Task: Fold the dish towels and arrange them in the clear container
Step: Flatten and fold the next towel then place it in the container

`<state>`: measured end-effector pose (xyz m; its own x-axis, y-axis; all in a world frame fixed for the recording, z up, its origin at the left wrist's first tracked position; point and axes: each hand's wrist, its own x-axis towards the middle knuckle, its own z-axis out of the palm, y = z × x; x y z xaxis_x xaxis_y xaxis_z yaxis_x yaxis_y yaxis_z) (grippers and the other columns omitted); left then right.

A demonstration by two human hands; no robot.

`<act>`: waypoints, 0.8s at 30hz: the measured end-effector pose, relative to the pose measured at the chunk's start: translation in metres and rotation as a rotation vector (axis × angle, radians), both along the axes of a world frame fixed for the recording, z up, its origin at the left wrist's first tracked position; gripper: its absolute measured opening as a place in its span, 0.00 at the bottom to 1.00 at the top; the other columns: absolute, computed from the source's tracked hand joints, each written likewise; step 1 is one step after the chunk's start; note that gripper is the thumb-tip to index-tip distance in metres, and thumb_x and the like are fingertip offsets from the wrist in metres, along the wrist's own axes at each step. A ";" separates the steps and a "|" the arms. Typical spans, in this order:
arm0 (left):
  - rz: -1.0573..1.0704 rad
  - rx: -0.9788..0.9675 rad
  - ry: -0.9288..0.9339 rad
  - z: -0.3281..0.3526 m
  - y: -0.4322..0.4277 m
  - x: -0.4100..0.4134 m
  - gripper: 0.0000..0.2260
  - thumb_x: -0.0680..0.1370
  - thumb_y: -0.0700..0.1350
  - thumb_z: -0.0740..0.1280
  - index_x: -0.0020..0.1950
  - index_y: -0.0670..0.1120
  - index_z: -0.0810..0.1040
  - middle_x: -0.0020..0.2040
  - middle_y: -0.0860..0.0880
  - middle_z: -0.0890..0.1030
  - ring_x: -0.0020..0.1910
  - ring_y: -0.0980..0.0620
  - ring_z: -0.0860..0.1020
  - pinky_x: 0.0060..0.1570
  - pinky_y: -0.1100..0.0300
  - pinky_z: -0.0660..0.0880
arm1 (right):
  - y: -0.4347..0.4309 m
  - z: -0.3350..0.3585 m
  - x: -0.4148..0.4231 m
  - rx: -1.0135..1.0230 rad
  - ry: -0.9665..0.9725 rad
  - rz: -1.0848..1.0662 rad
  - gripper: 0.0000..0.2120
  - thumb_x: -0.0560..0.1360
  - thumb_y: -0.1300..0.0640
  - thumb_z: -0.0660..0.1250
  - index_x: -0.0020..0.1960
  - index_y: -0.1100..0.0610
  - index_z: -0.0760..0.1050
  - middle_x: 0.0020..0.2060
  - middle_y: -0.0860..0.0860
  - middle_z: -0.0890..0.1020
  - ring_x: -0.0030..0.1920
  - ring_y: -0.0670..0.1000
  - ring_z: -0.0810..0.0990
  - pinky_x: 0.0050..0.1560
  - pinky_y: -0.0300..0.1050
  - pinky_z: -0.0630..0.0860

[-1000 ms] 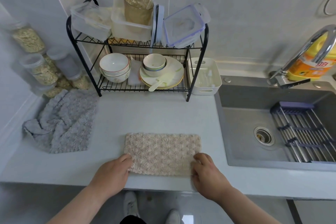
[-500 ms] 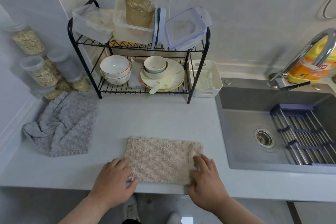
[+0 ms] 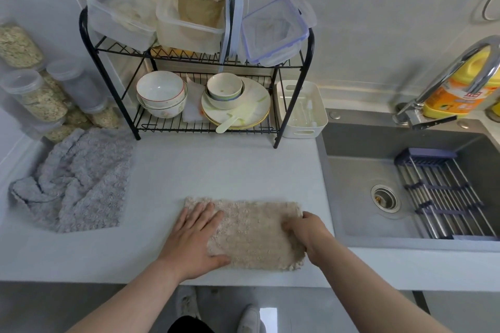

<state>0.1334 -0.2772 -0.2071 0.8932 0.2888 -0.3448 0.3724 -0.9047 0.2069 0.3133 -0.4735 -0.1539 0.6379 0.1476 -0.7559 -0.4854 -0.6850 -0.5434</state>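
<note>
Both hands have slid further onto the beige towel (image 3: 251, 235) since the earlier frames: the left hand (image 3: 194, 240) now lies flat and open across its left end, fingers spread, pressing rather than gripping, while the right hand (image 3: 305, 232) curls around the right edge with its fingertips tucked into the cloth, seemingly pinching that edge. To fold well, I would keep the left palm as an anchor, lift the right edge over in one sweep, line up the corners, then smooth the crease outward. This towel sits low in the middle of the frame, near the counter (image 3: 216, 170) lip, so it could slip off if dragged. At middle left a grey towel (image 3: 75, 181) lies crumpled, unfolded. Clear containers (image 3: 186, 24) crowd the rack (image 3: 295, 105) at upper centre, one holding a glass (image 3: 200, 0), and need emptying; the sink (image 3: 392, 197) lies right
</note>
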 end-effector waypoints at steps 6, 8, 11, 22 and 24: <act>0.083 0.041 0.014 0.008 -0.008 0.041 0.49 0.65 0.73 0.56 0.79 0.54 0.42 0.79 0.49 0.37 0.76 0.47 0.34 0.73 0.44 0.33 | 0.003 -0.001 0.015 0.102 -0.194 -0.075 0.04 0.75 0.62 0.64 0.49 0.60 0.75 0.45 0.58 0.82 0.44 0.59 0.83 0.44 0.54 0.81; 0.107 0.020 -0.007 0.012 -0.014 0.057 0.46 0.67 0.70 0.56 0.78 0.55 0.41 0.78 0.45 0.35 0.76 0.43 0.33 0.73 0.42 0.34 | 0.008 0.002 0.017 0.144 -0.189 -0.072 0.05 0.75 0.61 0.65 0.50 0.59 0.74 0.46 0.57 0.82 0.42 0.57 0.82 0.43 0.53 0.81; 0.074 -0.030 0.060 0.009 -0.024 0.069 0.47 0.65 0.76 0.54 0.77 0.60 0.37 0.76 0.46 0.29 0.73 0.41 0.28 0.70 0.37 0.30 | 0.011 0.005 0.019 0.210 -0.176 -0.097 0.05 0.75 0.62 0.63 0.50 0.57 0.74 0.47 0.58 0.82 0.43 0.58 0.83 0.44 0.57 0.82; 0.301 0.034 -0.310 0.004 0.050 0.003 0.35 0.74 0.65 0.48 0.76 0.48 0.62 0.79 0.44 0.56 0.78 0.44 0.49 0.75 0.42 0.44 | 0.024 0.029 0.021 0.445 -0.039 -0.120 0.12 0.74 0.63 0.63 0.56 0.52 0.75 0.50 0.54 0.84 0.47 0.60 0.84 0.41 0.57 0.81; 0.358 0.069 -0.231 -0.009 0.078 -0.035 0.36 0.73 0.66 0.47 0.76 0.48 0.63 0.78 0.43 0.57 0.77 0.43 0.52 0.75 0.44 0.45 | 0.032 0.035 0.018 0.454 -0.024 -0.058 0.14 0.72 0.63 0.63 0.56 0.51 0.75 0.50 0.53 0.83 0.48 0.60 0.84 0.40 0.54 0.80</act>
